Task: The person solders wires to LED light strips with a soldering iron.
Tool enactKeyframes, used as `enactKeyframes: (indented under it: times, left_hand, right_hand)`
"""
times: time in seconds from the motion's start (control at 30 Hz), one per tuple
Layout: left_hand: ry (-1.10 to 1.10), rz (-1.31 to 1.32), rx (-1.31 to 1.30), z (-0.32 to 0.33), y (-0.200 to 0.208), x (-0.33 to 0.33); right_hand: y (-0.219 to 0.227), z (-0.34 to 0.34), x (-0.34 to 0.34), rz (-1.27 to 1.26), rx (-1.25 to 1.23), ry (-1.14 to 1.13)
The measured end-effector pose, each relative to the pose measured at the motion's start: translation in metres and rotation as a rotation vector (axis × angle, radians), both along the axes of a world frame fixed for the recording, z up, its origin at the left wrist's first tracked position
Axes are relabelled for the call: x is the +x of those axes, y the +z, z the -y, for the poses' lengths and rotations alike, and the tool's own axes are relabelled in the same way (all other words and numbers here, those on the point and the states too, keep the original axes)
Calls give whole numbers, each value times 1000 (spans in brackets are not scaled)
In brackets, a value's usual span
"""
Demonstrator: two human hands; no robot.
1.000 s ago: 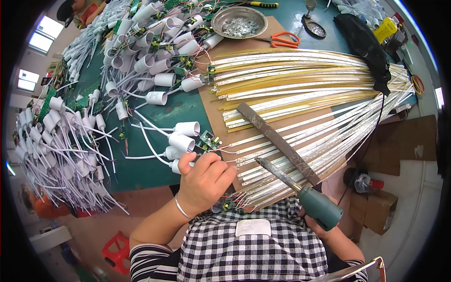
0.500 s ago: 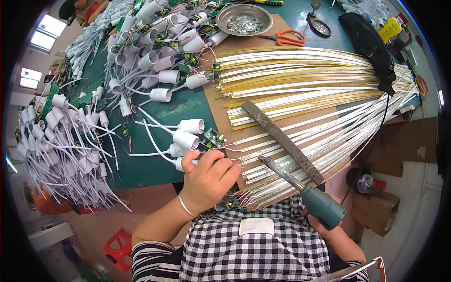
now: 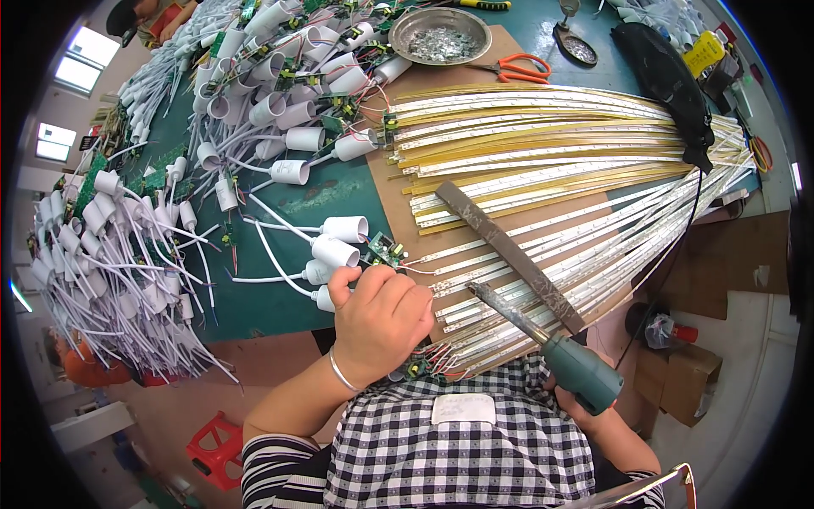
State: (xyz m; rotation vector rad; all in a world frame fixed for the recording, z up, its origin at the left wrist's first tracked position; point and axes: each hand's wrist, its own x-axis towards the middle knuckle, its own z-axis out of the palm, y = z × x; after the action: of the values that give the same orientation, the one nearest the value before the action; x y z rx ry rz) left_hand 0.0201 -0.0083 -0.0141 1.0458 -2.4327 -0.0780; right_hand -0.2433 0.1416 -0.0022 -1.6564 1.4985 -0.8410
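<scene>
My right hand (image 3: 575,404) is wrapped round the green handle of a soldering iron (image 3: 585,373). The iron's dark tip points up and left over the LED strips (image 3: 509,293). My left hand (image 3: 381,322) is closed, with its fingers curled by the strips' left ends; what they pinch is hidden. Just beyond it lie white lamp sockets (image 3: 336,251) with white cables, and a small green circuit board (image 3: 386,248) whose wires run to a strip. Below the strips' near ends, more circuit boards (image 3: 417,366) hang on red wires. A brown bar (image 3: 509,254) rests across the strips.
Heaps of lamp sockets (image 3: 280,106) cover the table's left. At the back stand a metal bowl (image 3: 440,36) of shiny bits and orange-handled scissors (image 3: 521,68). A black cloth bundle (image 3: 661,85) lies on the far strips. A red stool (image 3: 216,450) is on the floor.
My left hand has shifted slightly right and its fingers have curled in more. The soldering iron and my right hand have stayed in place.
</scene>
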Motion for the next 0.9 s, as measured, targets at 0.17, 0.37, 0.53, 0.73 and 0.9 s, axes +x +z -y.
enactKeyframes:
  times: [0.17,0.37,0.53,0.73,0.9]
  left_hand:
    - [-2,41,3,-1,0,0]
    - [-2,30,6,-1,-1,-1]
    - [4,29,-2,-1,-2,-1]
    - [13,31,-6,-1,-2,-2]
    - [13,37,13,-1,-1,-3]
  right_hand:
    - [-1,-4,-2,15,51,16]
    - [-4,4,2,99,-15,49]
    - [-6,5,4,81,45,44]
    - [-4,9,5,107,34,71]
    - [-7,3,-2,46,12,89]
